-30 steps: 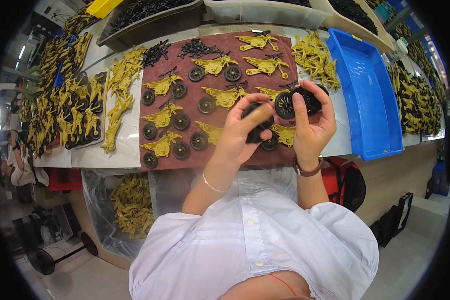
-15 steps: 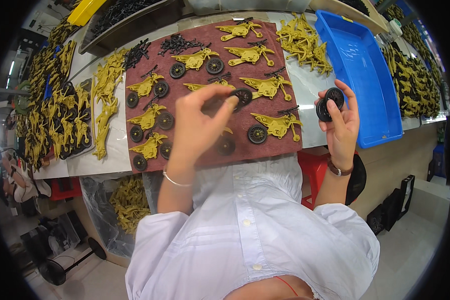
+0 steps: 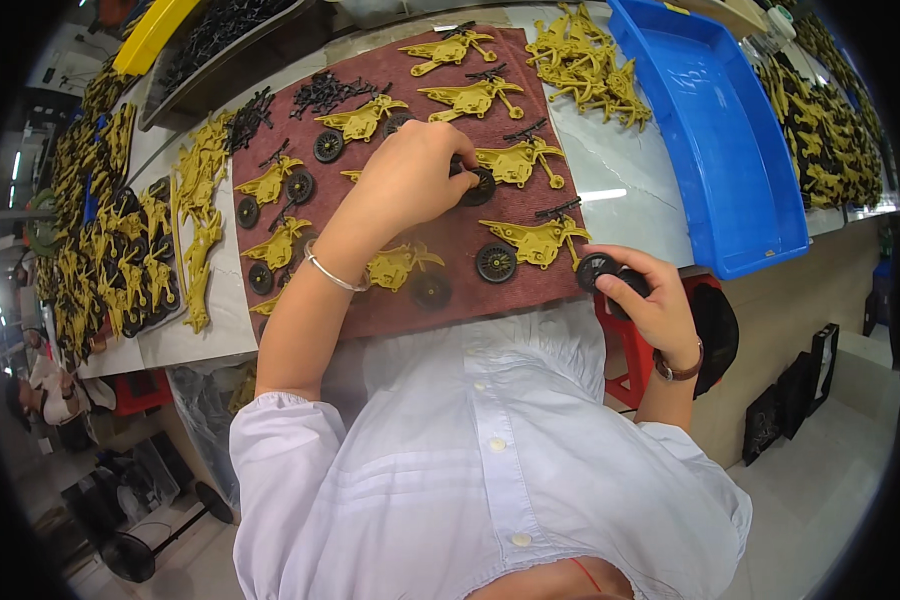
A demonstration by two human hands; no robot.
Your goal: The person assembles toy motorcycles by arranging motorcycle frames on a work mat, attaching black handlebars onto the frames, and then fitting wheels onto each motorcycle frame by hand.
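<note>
My left hand point(image 3: 415, 172) reaches over the maroon cloth, thumb and fingers closed on a black toy wheel point(image 3: 480, 188). That wheel sits at the left end of a yellow toy motorcycle body point(image 3: 518, 163); whether it is seated there I cannot tell. My fingers partly cover it. Near the cloth's right edge my right hand point(image 3: 660, 315) grips black wheels; one wheel point(image 3: 597, 271) shows in front of the fingers, beside the fork of another yellow motorcycle body point(image 3: 535, 242). This body has a black wheel point(image 3: 496, 262) at its left end and black handlebars on top.
More yellow motorcycle bodies point(image 3: 470, 97) lie in rows on the maroon cloth point(image 3: 370, 322), some with wheels. Black handlebar parts point(image 3: 330, 93) are heaped at its far left. Loose yellow parts point(image 3: 590, 70) lie beside a blue tray point(image 3: 715, 200). A dark bin point(image 3: 185, 95) stands at the back left.
My left hand has moved forward, bringing its wheel to the left end of a motorcycle body. My right hand has come down and left, towards the cloth's near right corner, still holding wheels.
</note>
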